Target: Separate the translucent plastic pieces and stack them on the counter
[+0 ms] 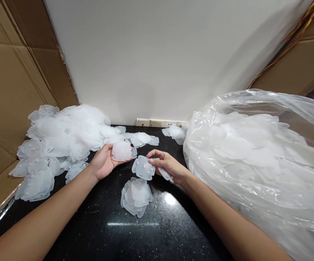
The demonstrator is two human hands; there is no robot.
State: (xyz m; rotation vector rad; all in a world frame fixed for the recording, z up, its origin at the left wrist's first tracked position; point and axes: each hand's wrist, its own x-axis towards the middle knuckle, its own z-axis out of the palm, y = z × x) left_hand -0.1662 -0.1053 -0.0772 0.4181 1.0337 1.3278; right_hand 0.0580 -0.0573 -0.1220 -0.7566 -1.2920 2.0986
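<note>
Now left hand [102, 162] palm-up, grip cupped around white sheets [121, 150], right hand [171, 165] pinching a translucent piece [142, 168]

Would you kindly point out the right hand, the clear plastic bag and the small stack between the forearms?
Right hand [172, 165]: head view, middle of the hand.
Clear plastic bag [268, 206]: head view, front wall.
Small stack [138, 195]: head view, top piece.

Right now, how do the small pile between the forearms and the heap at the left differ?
Size: the small pile is far smaller than the heap.
Spread: the small pile is compact, while the heap sprawls with loose edges.
Place: the small pile lies near the right hand, the heap beside cardboard.
Both are thin, whitish, translucent pieces.
</note>
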